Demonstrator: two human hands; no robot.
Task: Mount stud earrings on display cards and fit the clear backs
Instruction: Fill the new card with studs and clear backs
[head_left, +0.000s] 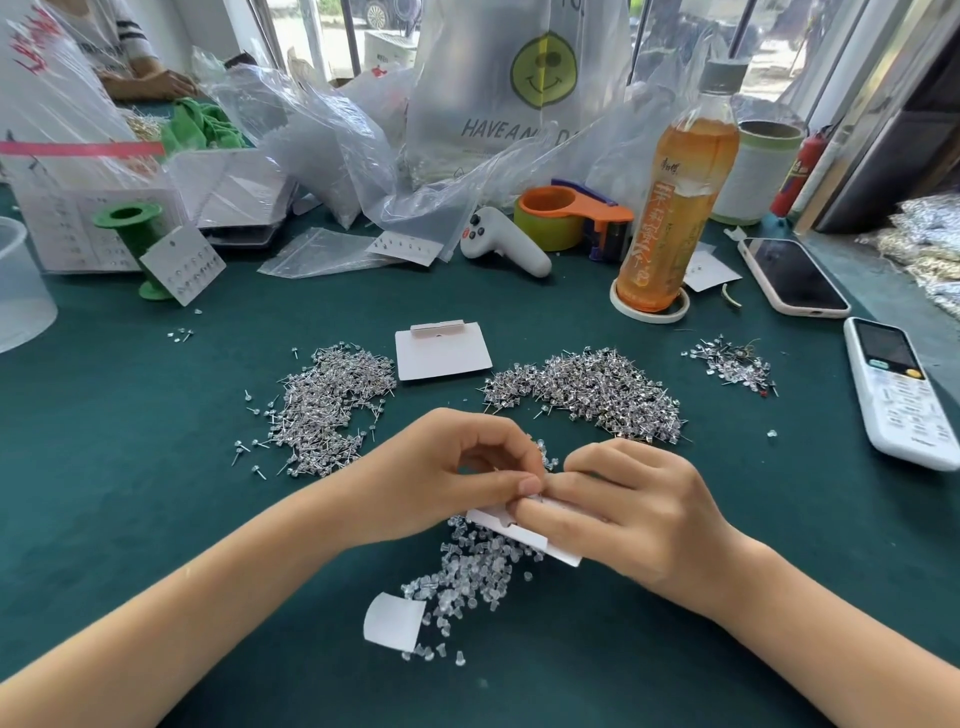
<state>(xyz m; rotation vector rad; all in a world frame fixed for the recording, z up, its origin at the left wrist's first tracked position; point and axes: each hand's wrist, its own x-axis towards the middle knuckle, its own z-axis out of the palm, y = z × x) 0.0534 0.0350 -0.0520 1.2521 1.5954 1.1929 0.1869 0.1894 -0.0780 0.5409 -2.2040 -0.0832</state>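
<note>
Now, card: the display card (524, 535) is low over the clear backs (467, 571) on the table (130, 415).
Right hand (623, 514): fingers curled, gripping the card.
Left hand (452, 473): pinching at the card's near-left edge; what it holds is hidden.
Relation: fingertips meet there, left hand nearer.

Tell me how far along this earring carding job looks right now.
Done: a white card with mounted studs leans on the green spool. In hand: the left hand and right hand pinch a white display card over the heap of clear plastic backs. Left: two big heaps of silver stud earrings and a blank white card.
</note>
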